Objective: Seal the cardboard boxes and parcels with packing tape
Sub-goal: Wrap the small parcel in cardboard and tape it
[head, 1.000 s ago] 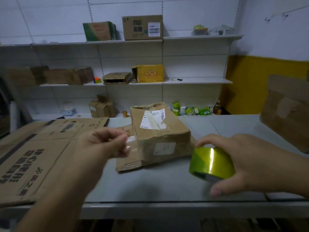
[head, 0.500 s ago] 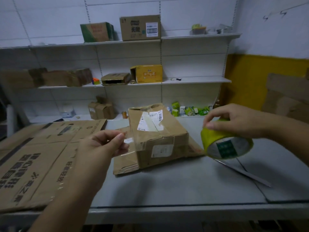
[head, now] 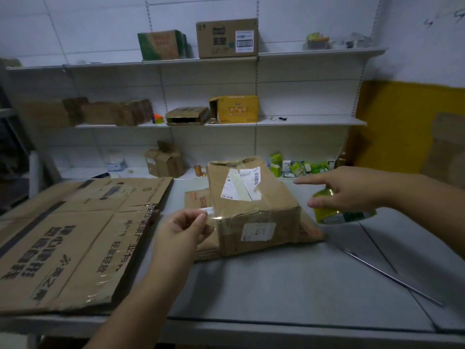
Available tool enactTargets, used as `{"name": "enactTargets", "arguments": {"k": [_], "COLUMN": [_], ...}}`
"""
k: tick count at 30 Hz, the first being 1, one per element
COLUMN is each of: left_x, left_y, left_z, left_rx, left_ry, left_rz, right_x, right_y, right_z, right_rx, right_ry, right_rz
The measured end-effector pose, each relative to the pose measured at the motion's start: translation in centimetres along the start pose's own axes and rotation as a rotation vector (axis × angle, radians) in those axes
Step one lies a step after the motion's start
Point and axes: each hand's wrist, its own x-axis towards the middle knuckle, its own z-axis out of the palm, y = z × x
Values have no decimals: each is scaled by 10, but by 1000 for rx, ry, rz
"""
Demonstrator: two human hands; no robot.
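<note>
Brown corrugated cardboard, creased and dented, makes up the box (head: 254,210) that sits in the middle of the grey counter (head: 276,293), resting on a flat sheet of cardboard (head: 198,200) that sticks out at its nine o'clock side. The sealing looks to be just starting. The left hand (head: 183,230), at the box's eight o'clock, has its thumb and fingers pinched together on the free end of a clear strip of tape (head: 210,214), which shines where it meets the near top edge. The right hand (head: 352,190), at three o'clock, grips the yellow-green tape roll (head: 334,212) with thumb and lower fingers curled round it, the forefinger stretched out straight toward the box. Whether the strip is already pressed down across the front edge is hard to tell; it looks stretched rather than stuck. Pressing it flat, cutting it and closing the other seams appear to remain, and no other parcel on the counter shows fresh tape. The lid is wrinkled and bears a torn white shipping label (head: 241,183); a smaller pale sticker (head: 256,231) sits on the near face. A large flattened carton (head: 75,243) with printed lettering lies at nine o'clock, and a thin metal rod (head: 390,275) lies at four o'clock on the smooth counter.
</note>
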Motion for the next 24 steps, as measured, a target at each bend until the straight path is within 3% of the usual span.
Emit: {"name": "enactTargets", "arguments": {"k": [7,13,14,15,17,18,19,21,24], "left_x": [19,35,38,39,38,35,35,42,56], "left_y": [-13,-15,-14,-10,5,13,15,13,-1], "left_z": [7,-3,-7,-13,-13,-7,2,22,28], "left_rx": [174,355,399,508,863,1028,1197,1417,1476], "left_ry": [-147,-155,-96,-15,61,-66,-283,-541,-613], "left_rz": [-121,-157,-72,121,727,962,1079,987,957], "right_x": [30,35,36,36,36,36,34,32,29], "right_y": [-3,3,3,4,5,5,4,4,0], "right_z": [14,19,19,20,19,19,19,17,17], "right_rx": [-151,-126,-112,-103,-104,-112,-122,-141,-129], "right_ry": [13,22,24,25,26,25,27,36,58], "right_rz": [-160,-205,-209,-210,-209,-210,-207,-196,-177]}}
